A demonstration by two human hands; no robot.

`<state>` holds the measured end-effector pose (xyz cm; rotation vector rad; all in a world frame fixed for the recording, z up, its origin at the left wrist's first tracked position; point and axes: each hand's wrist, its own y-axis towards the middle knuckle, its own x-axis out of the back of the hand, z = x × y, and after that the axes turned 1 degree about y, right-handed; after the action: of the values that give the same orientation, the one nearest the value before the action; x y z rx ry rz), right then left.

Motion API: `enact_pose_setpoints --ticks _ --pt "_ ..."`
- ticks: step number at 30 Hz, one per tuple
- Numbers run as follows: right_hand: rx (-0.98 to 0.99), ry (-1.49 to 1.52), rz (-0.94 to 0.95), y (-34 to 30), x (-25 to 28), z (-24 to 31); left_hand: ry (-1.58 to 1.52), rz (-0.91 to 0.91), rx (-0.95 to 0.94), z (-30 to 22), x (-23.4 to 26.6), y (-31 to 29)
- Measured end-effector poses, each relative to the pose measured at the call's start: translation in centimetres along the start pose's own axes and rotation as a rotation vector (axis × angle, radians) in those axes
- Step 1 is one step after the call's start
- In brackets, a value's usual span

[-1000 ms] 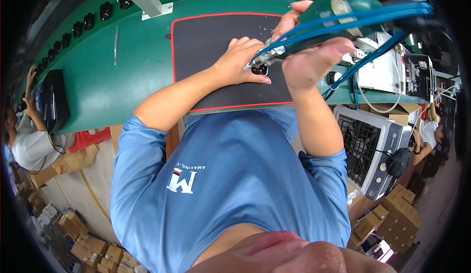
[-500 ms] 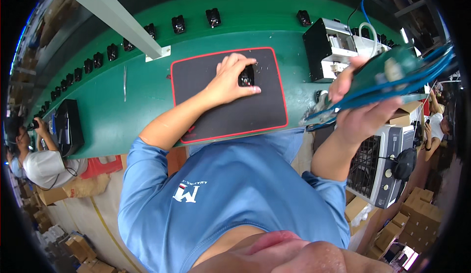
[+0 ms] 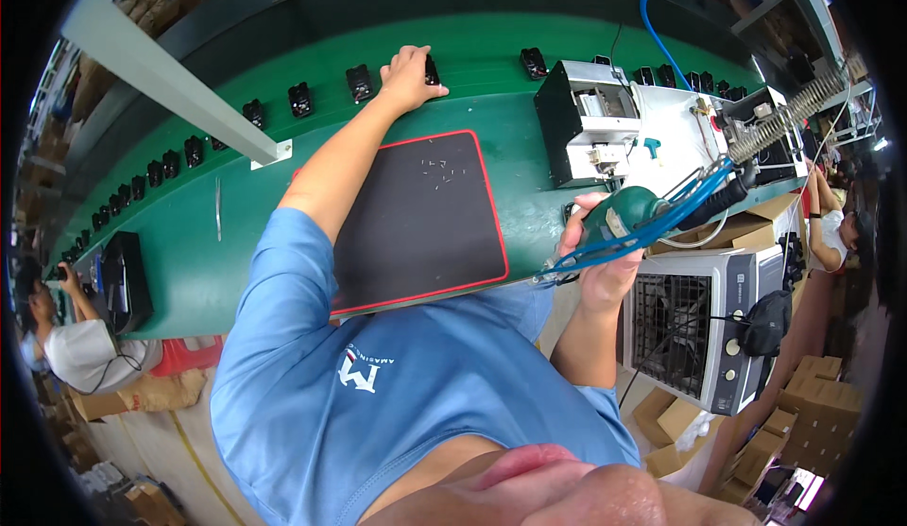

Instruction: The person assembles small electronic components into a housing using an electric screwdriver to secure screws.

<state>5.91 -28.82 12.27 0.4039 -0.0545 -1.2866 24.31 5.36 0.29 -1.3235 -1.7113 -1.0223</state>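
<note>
At the far side of the bench, my left hand [image 3: 408, 80] has its fingers closed around a small black part [image 3: 432, 70] on the green belt. Most of that part is hidden behind the fingers. My right hand [image 3: 605, 261] grips a green handheld tool [image 3: 628, 212] with blue hoses [image 3: 652, 233] running along it, out beyond the bench's near edge. A coiled metal spring [image 3: 789, 120] leads up and right from the hoses. The black mat [image 3: 416, 228] with a red border lies between the hands, with small pale scraps [image 3: 442, 169] near its far edge.
Several more black parts [image 3: 299, 99] stand in a row along the green belt [image 3: 491, 39]. A black-and-white machine [image 3: 576, 129] stands right of the mat. A grey post [image 3: 161, 72] rises at the left. People [image 3: 85, 327] work at both sides; an air cooler [image 3: 694, 327] stands at right.
My left hand has moved from the mat to the belt at the far side, taking the black part along. My right hand has drawn left and lower with the green tool.
</note>
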Motion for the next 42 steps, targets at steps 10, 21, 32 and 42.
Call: enact_pose_setpoints --ticks 10,21,32,42 --pt "-0.031 0.067 -0.004 0.4 2.0 0.1 -0.099 0.087 -0.345 -9.0 -1.1 3.3" --pt "-0.044 -0.004 -0.1 -1.8 2.0 0.6 -0.149 -0.025 -0.07 -13.6 -8.7 7.0" --pt "0.0 0.067 -0.062 1.6 -0.9 -2.4 -0.342 0.032 -0.269 -3.7 5.4 -17.2" --pt "0.153 0.251 0.073 7.5 -13.4 -1.1 -0.384 0.023 -0.318 -2.6 3.6 -23.5"
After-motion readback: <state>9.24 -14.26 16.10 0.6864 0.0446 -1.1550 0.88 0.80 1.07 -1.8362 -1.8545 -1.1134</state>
